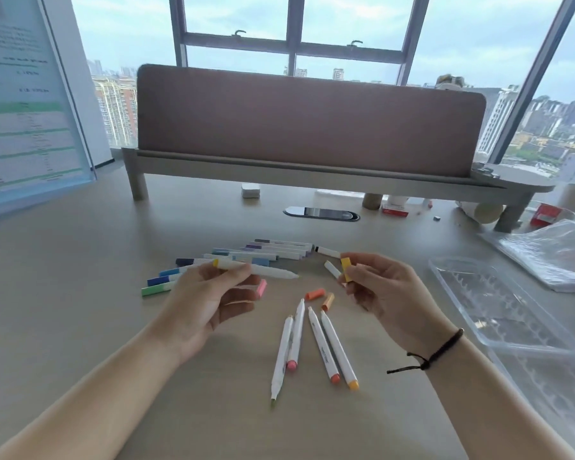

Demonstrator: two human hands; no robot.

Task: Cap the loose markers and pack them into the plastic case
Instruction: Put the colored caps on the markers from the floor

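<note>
My left hand [210, 300] pinches an uncapped white marker [266, 271] with a yellow end, its tip pointing right. My right hand [385, 293] pinches a yellow cap [346, 269] a short way off the tip. Several uncapped markers [312, 346] lie on the desk between my arms. Loose caps lie above them: pink [261, 288], orange-red [314, 294] and light orange [328, 301]. A row of capped blue, green and purple markers [246, 257] lies behind my left hand. The clear plastic case [498, 307] lies open to the right.
A raised shelf with a brown divider panel [309, 121] spans the back of the desk. A cable grommet [321, 214] sits under it. A clear plastic bag [551, 250] lies at the far right, and a standing document holder [30, 104] at the far left.
</note>
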